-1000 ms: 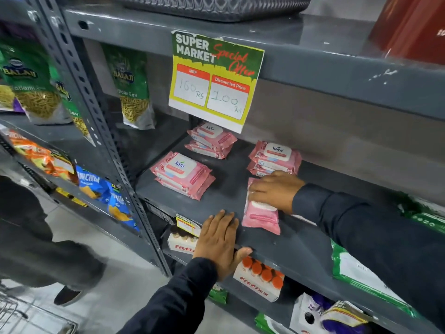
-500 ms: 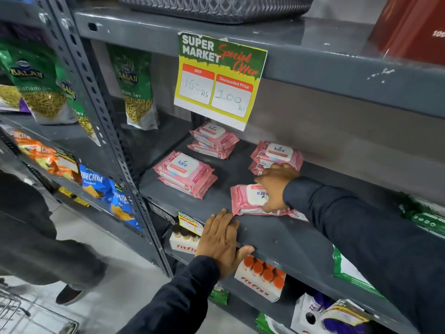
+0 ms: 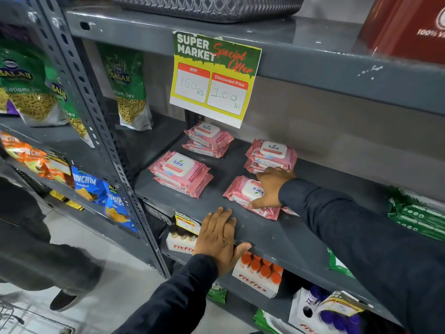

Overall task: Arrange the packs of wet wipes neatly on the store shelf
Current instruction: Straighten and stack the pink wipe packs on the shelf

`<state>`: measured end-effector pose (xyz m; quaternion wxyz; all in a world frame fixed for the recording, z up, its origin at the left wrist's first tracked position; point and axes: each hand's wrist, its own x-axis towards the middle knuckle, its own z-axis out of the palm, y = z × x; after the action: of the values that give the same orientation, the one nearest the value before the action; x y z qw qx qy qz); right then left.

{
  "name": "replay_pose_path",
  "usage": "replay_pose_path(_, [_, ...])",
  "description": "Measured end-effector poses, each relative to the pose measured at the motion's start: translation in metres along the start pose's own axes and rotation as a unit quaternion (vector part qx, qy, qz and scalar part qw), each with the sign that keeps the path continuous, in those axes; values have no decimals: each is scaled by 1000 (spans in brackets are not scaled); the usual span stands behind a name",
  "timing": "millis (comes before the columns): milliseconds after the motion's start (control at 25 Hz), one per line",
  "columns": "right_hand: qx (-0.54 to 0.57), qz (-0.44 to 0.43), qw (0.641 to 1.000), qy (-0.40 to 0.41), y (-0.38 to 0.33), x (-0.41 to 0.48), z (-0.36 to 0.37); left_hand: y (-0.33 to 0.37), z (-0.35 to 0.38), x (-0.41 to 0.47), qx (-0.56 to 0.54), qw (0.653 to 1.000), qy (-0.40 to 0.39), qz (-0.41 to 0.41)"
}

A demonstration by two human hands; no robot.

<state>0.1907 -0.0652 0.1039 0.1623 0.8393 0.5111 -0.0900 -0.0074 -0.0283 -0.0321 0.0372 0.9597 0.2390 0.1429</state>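
Observation:
Pink Kara wet-wipe packs lie in small stacks on the grey metal shelf (image 3: pixel 284 237). One stack (image 3: pixel 180 173) sits front left, another stack (image 3: pixel 208 138) behind it, and a third stack (image 3: pixel 271 154) at the back right. My right hand (image 3: pixel 271 186) rests on the front right pack (image 3: pixel 243 192), thumb at its near edge, fingers over its far side; the pack lies flat with its label upside down to me. Another pink pack's corner (image 3: pixel 289 210) peeks out under my sleeve. My left hand (image 3: pixel 218 239) lies flat on the shelf's front edge, holding nothing.
A special-offer price sign (image 3: pixel 214 78) hangs from the shelf above. Green packets (image 3: pixel 419 215) sit at the right. Fitfizz boxes (image 3: pixel 257 273) stand on the shelf below. Snack bags (image 3: pixel 29 85) fill the left rack. Another person's leg and shoe (image 3: pixel 62 300) are on the floor at the left.
My right hand turned the pack from lengthwise to crosswise and slid it back toward the rear right stack. My left hand stayed on the shelf edge.

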Motion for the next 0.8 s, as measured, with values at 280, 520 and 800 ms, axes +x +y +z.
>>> replay_pose_path(280, [17,-72,997,14,-11,2,-3,0,5,0,3,1000,-11,-6])
replay_pose_path(520, [194,68,978,43,-14,4,-8,2,7,-2,4,999,-12,-34])
replay_pose_path(800, [219,138,966,-14,-29,0,-3,1,6,-3,0,999,-20,-30])
